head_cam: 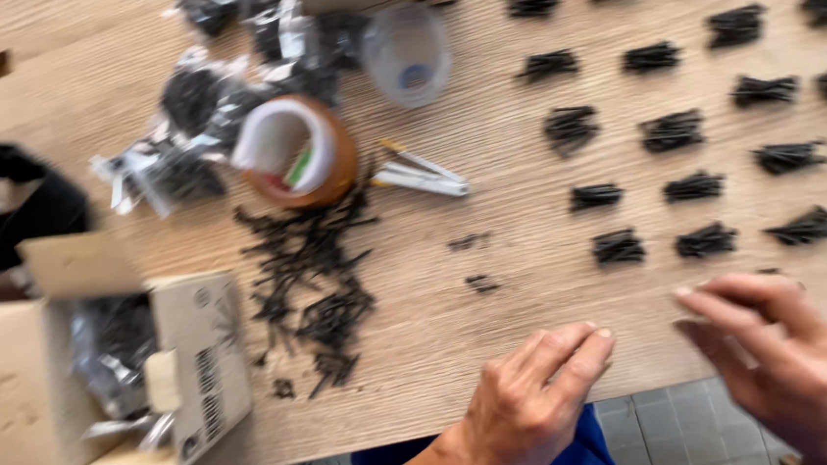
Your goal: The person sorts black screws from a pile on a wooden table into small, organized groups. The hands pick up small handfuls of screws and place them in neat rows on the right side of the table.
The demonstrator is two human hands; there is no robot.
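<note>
Screws [311, 280] are lying in a loose black heap on the wooden table [496, 285], left of the small neat piles [695, 186]. Nothing is being held by the left hand [530, 400]; its fingers are loose. The right hand [787, 360] is blurred, so its grip cannot be told. Screws should be picked slowly, a few at a time.

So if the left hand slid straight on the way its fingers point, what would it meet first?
The left hand lies flat, fingers pointing up and to the right. Bare wooden table comes first, then probably the nearest small pile of black screws in the bottom row, though motion blur makes the line uncertain.
</note>
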